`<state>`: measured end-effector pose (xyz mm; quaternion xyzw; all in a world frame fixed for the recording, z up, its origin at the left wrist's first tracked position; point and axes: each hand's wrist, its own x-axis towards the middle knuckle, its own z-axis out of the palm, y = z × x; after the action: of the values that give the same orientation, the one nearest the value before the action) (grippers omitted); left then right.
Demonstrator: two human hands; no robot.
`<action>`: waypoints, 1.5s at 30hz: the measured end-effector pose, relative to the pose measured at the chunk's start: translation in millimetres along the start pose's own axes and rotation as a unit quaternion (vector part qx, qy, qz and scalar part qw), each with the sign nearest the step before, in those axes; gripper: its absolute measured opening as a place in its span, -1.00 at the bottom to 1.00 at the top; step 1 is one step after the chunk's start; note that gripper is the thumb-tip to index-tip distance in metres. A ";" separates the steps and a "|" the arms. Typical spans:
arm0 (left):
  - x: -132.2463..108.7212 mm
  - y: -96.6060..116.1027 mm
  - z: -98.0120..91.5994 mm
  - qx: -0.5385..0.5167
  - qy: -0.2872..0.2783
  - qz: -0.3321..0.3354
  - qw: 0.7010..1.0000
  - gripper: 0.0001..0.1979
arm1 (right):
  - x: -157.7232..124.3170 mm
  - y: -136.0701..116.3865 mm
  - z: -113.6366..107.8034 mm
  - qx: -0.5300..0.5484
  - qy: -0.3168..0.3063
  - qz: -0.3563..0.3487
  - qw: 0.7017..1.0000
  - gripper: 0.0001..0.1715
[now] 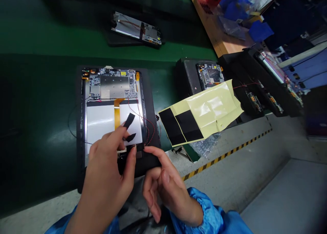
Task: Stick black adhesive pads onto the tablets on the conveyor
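Observation:
An opened tablet [102,120] lies on a black pad, its circuit board [114,86] at the far end and a silver battery with an orange flat cable [117,114] nearer me. Over its lower part, my left hand [107,162] pinches strips of black tape [129,120] that stick up between the fingers. The left thumb is down near the tablet's near edge. My right hand [166,183] rests its outstretched index finger at the tablet's lower right corner, the other fingers loosely bent and nothing visible in them. Thin red wires [154,128] loop beside that finger.
Right of the tablet, a yellow backing sheet [204,108] with black adhesive pieces [189,125] overhangs the table edge. Another opened device [138,29] lies at the back of the green table [38,125]. More opened devices [211,75] and a wooden bench [212,33] stand to the right.

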<state>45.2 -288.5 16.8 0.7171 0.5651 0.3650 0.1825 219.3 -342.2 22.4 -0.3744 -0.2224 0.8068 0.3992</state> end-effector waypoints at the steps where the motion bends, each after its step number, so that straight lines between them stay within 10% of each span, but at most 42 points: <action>1: -0.2 -0.6 -1.0 -0.001 0.000 -0.001 1.000 -0.61 | 0.3 0.5 -0.5 -0.002 -0.003 0.000 1.000 -0.13; 16: 2.6 1.0 -20.6 -0.120 0.007 -0.060 0.991 -0.43 | 2.2 7.5 -3.8 -0.013 -0.021 -0.019 1.000 -0.03; 20: 5.9 -2.4 -15.3 -0.026 -0.020 0.054 0.998 -0.85 | 3.2 10.7 -2.9 -0.001 -0.026 -0.033 0.999 -0.03; 39: 11.2 -8.4 -3.5 0.005 -0.013 0.172 0.985 -0.72 | -5.3 -0.5 -4.0 -0.010 -0.030 -0.037 0.999 -0.06; 45: 11.6 -6.4 -2.2 -0.003 -0.014 0.130 0.991 -0.79 | -5.7 -8.1 1.7 -0.069 0.125 -0.130 0.981 -0.28</action>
<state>40.4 -276.1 17.6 0.7888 0.4634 0.3772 0.1442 224.2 -342.2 31.3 -0.4663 -0.2726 0.6779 0.4987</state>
